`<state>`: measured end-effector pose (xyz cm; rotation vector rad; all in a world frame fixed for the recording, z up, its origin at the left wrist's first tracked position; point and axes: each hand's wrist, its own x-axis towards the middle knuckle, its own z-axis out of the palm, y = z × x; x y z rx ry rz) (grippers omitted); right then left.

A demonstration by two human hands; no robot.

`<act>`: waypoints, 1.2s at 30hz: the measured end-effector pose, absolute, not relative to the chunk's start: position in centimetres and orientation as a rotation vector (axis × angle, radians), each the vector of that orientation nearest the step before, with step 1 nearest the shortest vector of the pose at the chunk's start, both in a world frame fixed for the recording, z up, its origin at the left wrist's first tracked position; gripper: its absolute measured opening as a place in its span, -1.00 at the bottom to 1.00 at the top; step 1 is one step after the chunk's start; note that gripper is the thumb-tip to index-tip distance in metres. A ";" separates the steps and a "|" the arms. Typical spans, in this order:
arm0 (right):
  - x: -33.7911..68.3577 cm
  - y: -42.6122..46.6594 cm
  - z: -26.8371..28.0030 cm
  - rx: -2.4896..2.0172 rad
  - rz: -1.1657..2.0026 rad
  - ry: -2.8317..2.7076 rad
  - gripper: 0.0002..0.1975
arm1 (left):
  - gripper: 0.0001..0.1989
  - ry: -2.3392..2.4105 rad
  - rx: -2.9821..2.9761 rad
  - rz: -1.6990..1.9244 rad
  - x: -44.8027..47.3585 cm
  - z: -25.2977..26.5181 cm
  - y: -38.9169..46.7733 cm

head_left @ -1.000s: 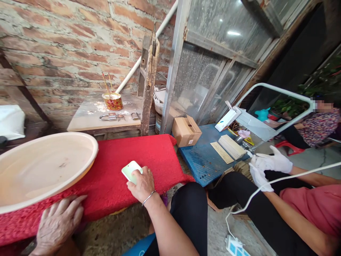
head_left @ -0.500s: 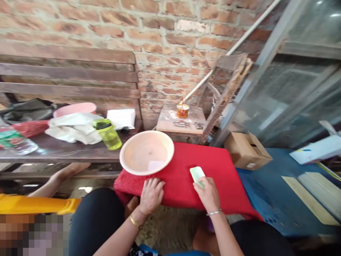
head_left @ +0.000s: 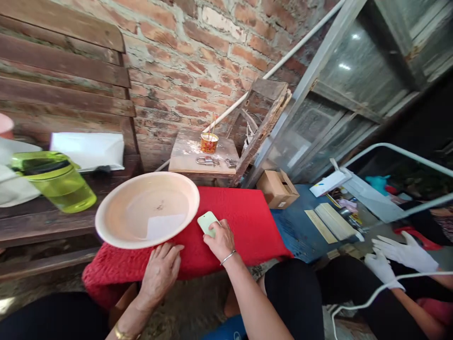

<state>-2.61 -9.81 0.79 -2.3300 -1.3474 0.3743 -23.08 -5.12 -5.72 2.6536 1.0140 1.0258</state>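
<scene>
My right hand (head_left: 222,242) rests on the red woven cover (head_left: 244,222) of a low table, its fingers lying over a pale green phone (head_left: 207,222). My left hand (head_left: 160,274) lies flat, fingers apart, on the near edge of the same red cover, just below the rim of a wide cream plastic basin (head_left: 146,208). The basin stands on the left part of the cover and looks empty apart from a few specks.
A wooden bench (head_left: 42,222) at left carries a green bottle (head_left: 53,179) and white paper. Behind are a brick wall, a small stand with an incense cup (head_left: 208,142) and padlocks, a cardboard box (head_left: 278,189), a blue pallet with bamboo strips (head_left: 332,221). Another person's white-gloved hands (head_left: 399,257) are at right.
The camera swung left, then back toward the right, so the bench stays in view and the gloved person reappears. Both my hands stay on the red cover, the right still on the phone.
</scene>
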 end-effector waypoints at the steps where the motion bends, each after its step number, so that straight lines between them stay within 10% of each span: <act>1: -2.1 -9.9 1.0 -2.360 0.358 -1.308 -0.79 | -0.75 0.992 2.644 1.044 -23.1 -5.7 -5.1; 36: 9.2 -12.5 1.6 -2.514 0.104 -1.017 -0.84 | -0.70 1.164 2.729 1.017 -21.5 -5.5 -6.5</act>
